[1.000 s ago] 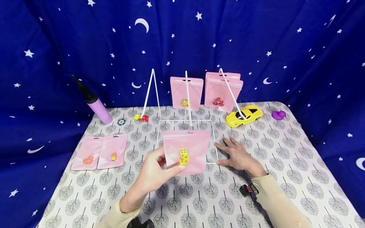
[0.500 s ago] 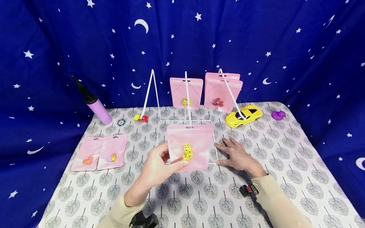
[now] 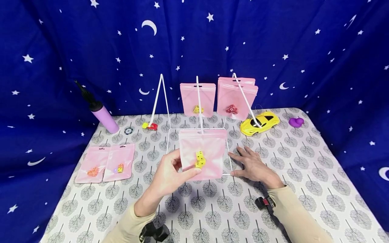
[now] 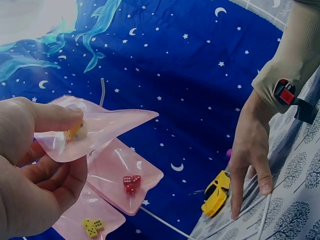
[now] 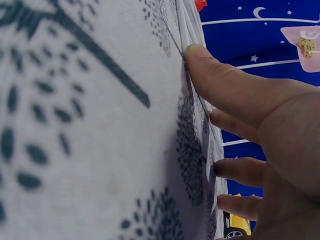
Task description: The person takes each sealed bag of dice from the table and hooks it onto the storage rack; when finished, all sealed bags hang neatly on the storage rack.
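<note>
Your left hand (image 3: 168, 175) pinches a glossy pink plastic pouch (image 3: 202, 153) holding two yellow dice (image 3: 199, 159), upright at the near middle of the white wire rack (image 3: 199, 101). Your right hand (image 3: 253, 165) lies flat, fingers spread, on the tree-patterned cloth (image 3: 304, 168). Three pouches hang far, two lie left.

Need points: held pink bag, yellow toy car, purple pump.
held pink bag (image 3: 209, 148), head view, bare front panel above the dice.
yellow toy car (image 3: 265, 121), head view, its roof.
purple pump (image 3: 107, 118), head view, its lilac barrel.
</note>
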Action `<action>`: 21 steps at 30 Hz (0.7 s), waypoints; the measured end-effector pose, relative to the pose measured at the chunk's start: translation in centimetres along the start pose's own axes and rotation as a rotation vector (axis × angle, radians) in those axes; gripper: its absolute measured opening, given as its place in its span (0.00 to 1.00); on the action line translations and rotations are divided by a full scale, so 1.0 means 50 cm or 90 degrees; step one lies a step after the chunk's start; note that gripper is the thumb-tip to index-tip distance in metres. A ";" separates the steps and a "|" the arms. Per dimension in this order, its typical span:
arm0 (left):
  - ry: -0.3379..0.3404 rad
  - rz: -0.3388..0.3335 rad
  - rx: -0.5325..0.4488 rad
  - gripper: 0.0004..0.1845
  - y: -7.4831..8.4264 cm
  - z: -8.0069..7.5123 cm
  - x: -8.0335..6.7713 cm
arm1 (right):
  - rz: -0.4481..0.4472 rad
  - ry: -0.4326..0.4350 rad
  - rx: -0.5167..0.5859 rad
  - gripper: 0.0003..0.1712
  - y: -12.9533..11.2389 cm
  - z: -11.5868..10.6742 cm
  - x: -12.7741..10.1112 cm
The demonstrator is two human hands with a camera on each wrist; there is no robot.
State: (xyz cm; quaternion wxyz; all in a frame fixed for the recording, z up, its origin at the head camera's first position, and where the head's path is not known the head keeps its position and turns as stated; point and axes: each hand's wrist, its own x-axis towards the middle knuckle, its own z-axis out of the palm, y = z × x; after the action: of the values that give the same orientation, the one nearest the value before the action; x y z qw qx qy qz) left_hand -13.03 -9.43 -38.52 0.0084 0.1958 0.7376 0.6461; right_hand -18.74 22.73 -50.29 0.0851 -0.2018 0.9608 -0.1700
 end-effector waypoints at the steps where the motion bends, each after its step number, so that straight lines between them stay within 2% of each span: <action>1: 0.001 -0.002 0.001 0.22 -0.002 0.000 0.000 | 0.001 -0.001 -0.001 0.47 0.000 0.000 0.000; 11: -0.002 -0.012 -0.016 0.21 -0.015 0.003 0.015 | 0.001 0.002 -0.004 0.47 -0.002 -0.002 0.000; 18: 0.011 0.005 -0.028 0.19 -0.024 0.003 0.033 | 0.001 0.002 -0.006 0.47 -0.001 0.000 -0.002; 21: 0.019 -0.007 -0.034 0.20 -0.026 0.002 0.045 | 0.002 0.000 -0.004 0.47 0.000 0.000 -0.002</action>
State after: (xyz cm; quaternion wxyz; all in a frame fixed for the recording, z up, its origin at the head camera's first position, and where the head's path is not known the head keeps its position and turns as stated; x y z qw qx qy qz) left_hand -15.42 -8.76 -39.25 0.0064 0.1819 0.7210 0.6686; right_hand -18.65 22.75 -50.27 0.0850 -0.2002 0.9617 -0.1670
